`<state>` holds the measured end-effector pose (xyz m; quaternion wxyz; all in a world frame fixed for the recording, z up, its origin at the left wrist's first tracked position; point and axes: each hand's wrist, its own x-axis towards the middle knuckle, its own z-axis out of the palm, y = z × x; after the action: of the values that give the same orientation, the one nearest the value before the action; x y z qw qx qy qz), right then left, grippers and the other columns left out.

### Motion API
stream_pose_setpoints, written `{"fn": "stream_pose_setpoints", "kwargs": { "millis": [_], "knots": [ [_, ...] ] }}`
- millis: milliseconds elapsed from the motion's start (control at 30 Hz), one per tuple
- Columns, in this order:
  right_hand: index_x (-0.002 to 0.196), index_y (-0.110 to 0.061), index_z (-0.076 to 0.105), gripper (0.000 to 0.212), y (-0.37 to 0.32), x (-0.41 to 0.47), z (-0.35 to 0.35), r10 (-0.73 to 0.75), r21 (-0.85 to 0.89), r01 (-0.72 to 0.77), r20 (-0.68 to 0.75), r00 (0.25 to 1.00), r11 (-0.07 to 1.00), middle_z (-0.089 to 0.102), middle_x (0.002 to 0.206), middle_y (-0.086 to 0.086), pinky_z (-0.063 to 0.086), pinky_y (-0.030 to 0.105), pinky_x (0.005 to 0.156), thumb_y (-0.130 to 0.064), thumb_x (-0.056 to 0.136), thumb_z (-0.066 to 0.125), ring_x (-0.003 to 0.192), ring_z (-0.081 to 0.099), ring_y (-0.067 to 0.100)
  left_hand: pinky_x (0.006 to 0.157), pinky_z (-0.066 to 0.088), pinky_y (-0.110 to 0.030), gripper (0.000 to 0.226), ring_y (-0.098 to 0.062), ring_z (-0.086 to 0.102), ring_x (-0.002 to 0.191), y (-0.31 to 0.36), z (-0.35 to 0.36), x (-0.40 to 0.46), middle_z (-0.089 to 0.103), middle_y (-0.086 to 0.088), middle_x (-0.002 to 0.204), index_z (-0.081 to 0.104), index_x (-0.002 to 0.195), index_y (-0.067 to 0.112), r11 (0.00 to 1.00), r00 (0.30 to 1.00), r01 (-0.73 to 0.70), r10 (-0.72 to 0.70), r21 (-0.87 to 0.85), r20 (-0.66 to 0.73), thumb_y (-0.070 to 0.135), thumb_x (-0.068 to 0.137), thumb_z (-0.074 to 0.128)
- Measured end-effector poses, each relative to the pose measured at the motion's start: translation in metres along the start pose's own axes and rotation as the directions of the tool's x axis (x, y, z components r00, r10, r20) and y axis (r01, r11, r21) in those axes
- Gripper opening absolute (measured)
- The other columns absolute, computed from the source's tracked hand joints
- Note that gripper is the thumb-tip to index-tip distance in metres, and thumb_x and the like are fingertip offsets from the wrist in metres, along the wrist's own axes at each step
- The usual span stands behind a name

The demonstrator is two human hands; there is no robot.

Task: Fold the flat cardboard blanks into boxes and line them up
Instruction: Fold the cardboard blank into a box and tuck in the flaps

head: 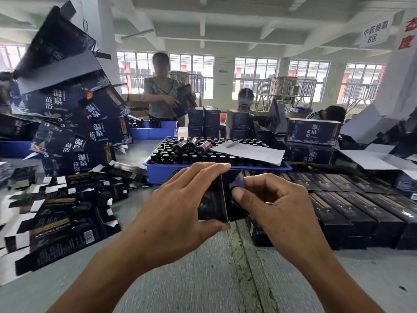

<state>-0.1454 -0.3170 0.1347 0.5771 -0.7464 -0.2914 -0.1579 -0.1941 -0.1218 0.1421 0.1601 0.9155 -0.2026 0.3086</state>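
Observation:
A small dark blue cardboard box (213,204) is held above the grey table, its open end turned to the right. My left hand (180,204) grips it, fingers over the top edge and thumb under the bottom corner. My right hand (273,199) pinches the end flap (235,179), thumb pressing on its dark face. Flat dark blanks (61,213) lie scattered in a pile at the left. Folded boxes (352,208) lie lined up side by side at the right, close to my right hand.
A blue tray (171,170) full of dark bottles stands just behind my hands, with white paper (250,152) on it. Larger printed cartons (74,123) are stacked high at the left and at the back right. People work across the table.

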Motion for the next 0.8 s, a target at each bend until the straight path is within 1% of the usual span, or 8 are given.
{"fn": "stream_pose_setpoints", "kwargs": {
  "millis": [133, 233, 333, 433, 533, 600, 700, 800],
  "knots": [
    [0.102, -0.051, 0.067, 0.021, -0.003, 0.001, -0.002, -0.003, -0.005, 0.003, 0.036, 0.999, 1.0, 0.071, 0.095, -0.02, 0.058, 0.021, 0.066, -0.055, 0.081, 0.071, 0.084, 0.07, 0.004, 0.103, 0.033, -0.016, 0.09, 0.011, 0.031, 0.126, 0.0, -0.002, -0.001, 0.025, 0.041, 0.14, 0.017, 0.145, 0.056, 0.999, 1.0, 0.021, -0.022, -0.03, -0.018, 0.062, 0.073, 0.071],
    [0.125, -0.063, 0.048, 0.056, -0.004, -0.001, 0.001, 0.003, -0.036, 0.0, 0.078, 0.997, 0.999, 0.06, 0.109, -0.033, 0.05, 0.006, 0.066, -0.072, 0.073, 0.068, 0.093, 0.067, -0.005, 0.103, 0.023, -0.01, 0.09, 0.014, 0.022, 0.132, 0.001, 0.0, -0.001, 0.023, 0.037, 0.144, 0.017, 0.15, 0.051, 1.0, 1.0, -0.012, 0.012, 0.028, -0.02, 0.052, 0.079, 0.072],
    [0.135, -0.065, 0.033, 0.071, -0.004, -0.002, 0.006, 0.041, -0.019, -0.04, 0.101, 0.994, 0.999, 0.058, 0.108, -0.037, 0.05, 0.005, 0.065, -0.064, 0.073, 0.068, 0.092, 0.067, -0.007, 0.117, 0.016, -0.02, 0.094, 0.006, 0.011, 0.147, 0.004, 0.003, 0.0, 0.022, 0.03, 0.156, 0.018, 0.156, 0.043, 0.995, 0.997, -0.071, 0.071, 0.069, 0.003, 0.03, 0.084, 0.076],
    [0.13, -0.061, 0.038, 0.065, -0.001, 0.002, 0.004, 0.076, 0.058, -0.077, 0.033, 0.997, 0.995, 0.063, 0.1, -0.032, 0.056, 0.017, 0.062, -0.047, 0.073, 0.068, 0.087, 0.07, -0.001, 0.121, 0.013, -0.036, 0.088, -0.004, 0.0, 0.153, 0.004, 0.004, 0.001, 0.014, 0.023, 0.163, 0.019, 0.156, 0.042, 0.997, 0.998, -0.045, 0.047, 0.056, -0.042, 0.029, 0.086, 0.07],
    [0.118, -0.058, 0.047, 0.065, 0.003, 0.007, -0.003, 0.153, 0.146, -0.15, -0.01, 0.988, 0.978, 0.067, 0.099, -0.026, 0.061, 0.027, 0.064, -0.04, 0.061, 0.072, 0.085, 0.071, 0.009, 0.119, 0.02, -0.04, 0.068, -0.003, 0.014, 0.149, 0.001, 0.002, 0.002, 0.017, 0.022, 0.16, 0.027, 0.151, 0.046, 0.986, 0.968, 0.137, -0.154, -0.094, -0.197, 0.044, 0.091, 0.059],
    [0.118, -0.045, 0.056, 0.064, 0.007, 0.009, -0.006, 0.193, 0.214, -0.193, 0.02, 0.981, 0.958, 0.073, 0.098, -0.015, 0.063, 0.034, 0.075, -0.034, 0.058, 0.075, 0.087, 0.073, 0.015, 0.111, 0.033, -0.036, 0.068, -0.003, 0.032, 0.137, -0.005, 0.0, 0.002, 0.028, 0.02, 0.155, 0.032, 0.146, 0.049, 0.924, 0.897, 0.281, -0.349, -0.258, -0.273, 0.053, 0.085, 0.061],
    [0.11, -0.03, 0.063, 0.054, 0.011, 0.009, -0.003, 0.227, 0.278, -0.259, 0.142, 0.964, 0.925, 0.076, 0.098, -0.003, 0.061, 0.033, 0.079, -0.022, 0.058, 0.076, 0.093, 0.073, 0.021, 0.098, 0.042, -0.03, 0.068, 0.0, 0.053, 0.12, -0.01, -0.005, 0.005, 0.05, 0.023, 0.139, 0.036, 0.141, 0.054, 0.781, 0.849, 0.339, -0.494, -0.524, -0.187, 0.061, 0.079, 0.062],
    [0.112, -0.03, 0.064, 0.055, 0.011, 0.007, -0.001, 0.245, 0.183, -0.3, 0.273, 0.93, 0.936, 0.075, 0.102, -0.005, 0.057, 0.027, 0.076, -0.028, 0.059, 0.079, 0.094, 0.072, 0.012, 0.089, 0.055, -0.033, 0.042, -0.004, 0.068, 0.107, -0.008, -0.008, 0.007, 0.071, 0.017, 0.117, 0.051, 0.121, 0.059, 0.615, 0.89, 0.238, -0.447, -0.752, -0.084, 0.052, 0.08, 0.061]
  ]
}}
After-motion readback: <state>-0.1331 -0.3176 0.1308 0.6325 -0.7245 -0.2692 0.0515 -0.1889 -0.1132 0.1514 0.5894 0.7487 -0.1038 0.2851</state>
